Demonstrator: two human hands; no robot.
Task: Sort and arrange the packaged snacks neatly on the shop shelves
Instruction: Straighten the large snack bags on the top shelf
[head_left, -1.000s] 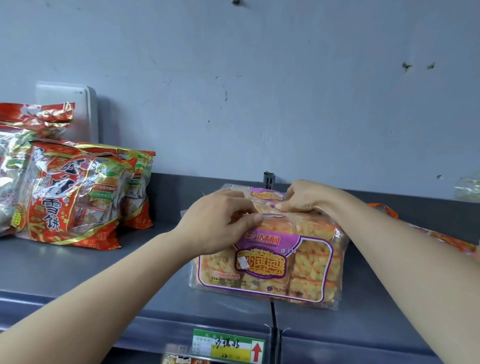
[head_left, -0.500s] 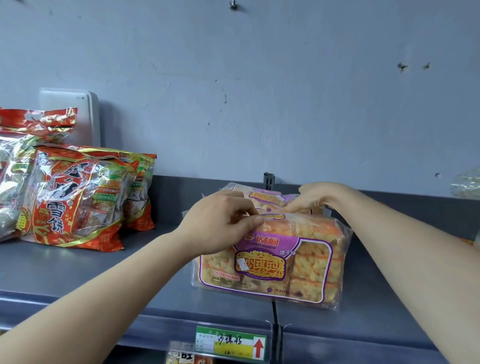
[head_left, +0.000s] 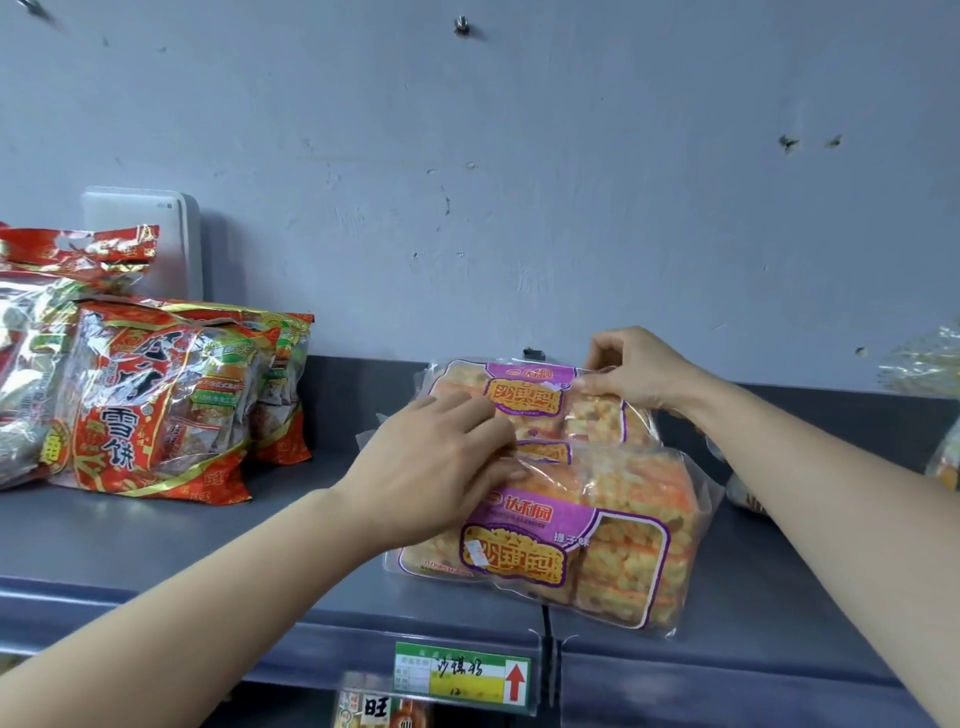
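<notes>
Two purple-labelled snack packs are shown on the grey shelf (head_left: 156, 540), one behind the other. The front pack (head_left: 587, 540) lies near the shelf edge, above the price tag (head_left: 462, 673). The rear pack (head_left: 524, 395) is tilted up against the wall (head_left: 519, 182). The left hand (head_left: 431, 467) is laid with fingers spread across the front pack's top edge, not clearly closed on it. The rear pack's top edge is pinched by the right hand (head_left: 631, 371). Red rice-cracker bags (head_left: 150, 400) are stacked well to the left.
</notes>
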